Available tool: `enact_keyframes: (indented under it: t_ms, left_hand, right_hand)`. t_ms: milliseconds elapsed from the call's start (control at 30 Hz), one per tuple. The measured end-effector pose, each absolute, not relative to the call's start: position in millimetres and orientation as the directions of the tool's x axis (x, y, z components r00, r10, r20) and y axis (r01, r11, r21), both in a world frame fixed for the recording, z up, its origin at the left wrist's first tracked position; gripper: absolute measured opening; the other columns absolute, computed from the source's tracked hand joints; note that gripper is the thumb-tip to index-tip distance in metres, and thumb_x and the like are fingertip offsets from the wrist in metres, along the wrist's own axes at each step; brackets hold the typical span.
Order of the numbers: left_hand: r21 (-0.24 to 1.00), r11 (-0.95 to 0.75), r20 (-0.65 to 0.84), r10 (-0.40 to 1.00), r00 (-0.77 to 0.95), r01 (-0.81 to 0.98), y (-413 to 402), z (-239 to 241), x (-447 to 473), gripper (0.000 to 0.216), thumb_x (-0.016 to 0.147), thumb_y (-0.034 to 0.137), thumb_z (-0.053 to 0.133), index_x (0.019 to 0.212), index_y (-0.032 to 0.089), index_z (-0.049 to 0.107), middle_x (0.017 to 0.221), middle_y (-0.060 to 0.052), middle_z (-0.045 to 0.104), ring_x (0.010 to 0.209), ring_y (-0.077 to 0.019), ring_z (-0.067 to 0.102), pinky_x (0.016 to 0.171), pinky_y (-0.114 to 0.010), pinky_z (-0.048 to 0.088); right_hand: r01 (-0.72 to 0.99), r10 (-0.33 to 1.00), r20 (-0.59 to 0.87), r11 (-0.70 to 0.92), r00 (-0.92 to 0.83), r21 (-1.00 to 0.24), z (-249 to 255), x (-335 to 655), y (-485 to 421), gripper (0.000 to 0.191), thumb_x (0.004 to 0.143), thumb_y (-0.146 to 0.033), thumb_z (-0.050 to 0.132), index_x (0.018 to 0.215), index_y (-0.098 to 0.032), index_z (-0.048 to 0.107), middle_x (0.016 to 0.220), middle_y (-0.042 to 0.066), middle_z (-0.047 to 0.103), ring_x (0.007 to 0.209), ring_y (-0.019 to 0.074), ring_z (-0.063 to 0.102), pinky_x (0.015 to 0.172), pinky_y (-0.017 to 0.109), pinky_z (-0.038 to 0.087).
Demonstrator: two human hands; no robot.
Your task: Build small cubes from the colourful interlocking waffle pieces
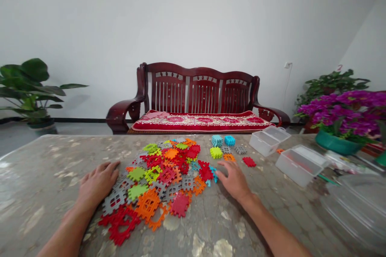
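A heap of interlocking plastic tiles point(165, 166) in red, orange, green, grey and blue lies spread over the table. My left hand point(99, 180) rests flat at the heap's left side, its fingers stretched out beside a grey window-frame tile point(113, 200). On the opposite side, my right hand point(233, 178) has its fingers apart, with the thumb near a blue tile point(213, 173); nothing shows in its grip. Beyond it stand small stacks: pale blue tiles point(216, 141), bright blue tiles point(229, 140) and lime green tiles point(216, 152). A red tile point(249, 162) lies apart.
Two clear plastic boxes with raised lids, one farther point(263, 143) and one nearer point(298, 166), stand at the right. A large transparent container point(358, 204) and purple flowers in a green pot point(337, 142) are beyond them. A wooden bench point(199, 84) stands behind the table point(48, 176).
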State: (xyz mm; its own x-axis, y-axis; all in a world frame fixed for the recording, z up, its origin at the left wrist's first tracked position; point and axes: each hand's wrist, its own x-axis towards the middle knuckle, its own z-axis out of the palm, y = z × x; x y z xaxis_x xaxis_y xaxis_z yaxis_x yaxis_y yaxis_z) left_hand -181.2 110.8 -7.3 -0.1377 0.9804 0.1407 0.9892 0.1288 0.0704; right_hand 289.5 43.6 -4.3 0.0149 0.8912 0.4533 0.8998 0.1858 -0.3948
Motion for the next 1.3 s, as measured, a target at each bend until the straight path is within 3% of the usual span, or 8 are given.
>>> enact_keyframes:
  t_ms: [167, 267, 600, 800, 900, 1067, 1167, 1300]
  left_hand:
    - [0.094, 0.131, 0.151, 0.978, -0.144, 0.987, 111.5, -9.8, -183.6, 0.051, 0.1, 0.037, 0.028, 0.14, 0.022, 0.055, 0.144, -0.014, 0.054, 0.13, -0.031, 0.053, 0.11, -0.05, 0.037]
    - [0.097, 0.135, 0.138, 0.979, -0.148, 0.986, 112.0, -10.9, -184.9, 0.052, 0.1, 0.038, 0.027, 0.141, 0.023, 0.054, 0.145, -0.013, 0.053, 0.132, -0.0315, 0.051, 0.111, -0.05, 0.036]
    - [0.094, 0.133, 0.147, 0.978, -0.146, 0.987, 111.7, -11.9, -185.7, 0.053, 0.1, 0.039, 0.026, 0.142, 0.024, 0.053, 0.144, -0.013, 0.053, 0.13, -0.0312, 0.053, 0.11, -0.049, 0.036]
    - [0.106, 0.138, 0.16, 0.975, -0.154, 0.985, 113.2, -16.1, -188.6, 0.052, 0.099, 0.042, 0.028, 0.14, 0.025, 0.054, 0.143, -0.012, 0.054, 0.129, -0.0307, 0.054, 0.109, -0.048, 0.038]
    - [0.099, 0.143, 0.141, 0.978, -0.156, 0.985, 114.1, -15.4, -189.2, 0.053, 0.099, 0.042, 0.027, 0.141, 0.025, 0.054, 0.143, -0.012, 0.054, 0.131, -0.0293, 0.052, 0.11, -0.047, 0.036]
    - [0.099, 0.156, 0.111, 0.98, -0.167, 0.983, 114.2, -11.9, -187.6, 0.056, 0.099, 0.042, 0.023, 0.144, 0.024, 0.051, 0.146, -0.013, 0.051, 0.132, -0.0318, 0.051, 0.111, -0.051, 0.035]
    - [0.1, 0.155, 0.124, 0.978, -0.167, 0.983, 112.5, -10.2, -185.6, 0.055, 0.099, 0.042, 0.024, 0.143, 0.025, 0.052, 0.145, -0.013, 0.053, 0.129, -0.0321, 0.054, 0.11, -0.051, 0.036]
    - [0.108, 0.141, 0.14, 0.978, -0.156, 0.984, 111.2, -9.4, -185.2, 0.054, 0.098, 0.041, 0.026, 0.141, 0.024, 0.055, 0.144, -0.013, 0.054, 0.13, -0.0314, 0.053, 0.111, -0.05, 0.036]
  right_hand:
    - [0.91, 0.933, 0.356, 0.189, -0.049, -0.37, 6.5, 244.0, 33.3, 0.037, 0.079, -0.036, 0.072, 0.114, -0.022, 0.069, 0.115, 0.008, 0.071, 0.108, 0.027, 0.06, 0.097, 0.038, 0.044]
    - [0.918, 0.943, 0.33, 0.173, -0.049, -0.357, 7.9, 240.0, 31.9, 0.027, 0.081, -0.032, 0.07, 0.107, -0.023, 0.07, 0.111, 0.007, 0.072, 0.106, 0.0262, 0.059, 0.095, 0.037, 0.044]
    - [0.882, 0.91, 0.41, 0.239, -0.057, -0.406, 8.9, 252.1, 28.8, 0.018, 0.091, -0.031, 0.06, 0.102, -0.022, 0.07, 0.106, 0.006, 0.074, 0.102, 0.0212, 0.064, 0.092, 0.031, 0.044]
    - [0.898, 0.953, 0.236, -0.071, 0.19, -0.435, 8.8, 296.5, 39.6, 0.046, 0.102, -0.038, 0.032, 0.083, -0.021, 0.07, 0.082, 0.006, 0.075, 0.075, 0.0173, 0.066, 0.066, 0.026, 0.039]
    - [0.886, 0.947, 0.159, -0.19, 0.279, -0.423, 11.5, 317.5, 43.7, 0.05, 0.103, -0.037, 0.028, 0.084, -0.021, 0.071, 0.078, 0.005, 0.075, 0.071, 0.0163, 0.066, 0.062, 0.025, 0.037]
    - [0.933, 0.919, 0.263, -0.215, 0.293, -0.287, 12.4, 325.6, 41.8, 0.035, 0.1, -0.033, 0.039, 0.091, -0.021, 0.071, 0.09, 0.007, 0.075, 0.083, 0.0193, 0.067, 0.07, 0.027, 0.041]
    - [0.959, 0.915, 0.366, -0.064, 0.167, -0.278, 7.8, 315.4, 42.1, 0.025, 0.093, -0.024, 0.049, 0.108, -0.022, 0.069, 0.11, 0.007, 0.073, 0.101, 0.0207, 0.064, 0.086, 0.029, 0.044]
    - [0.965, 0.921, 0.386, 0.146, -0.052, -0.219, 5.0, 301.4, 45.4, 0.036, 0.09, -0.019, 0.051, 0.122, -0.022, 0.067, 0.127, 0.007, 0.068, 0.116, 0.024, 0.056, 0.1, 0.037, 0.041]
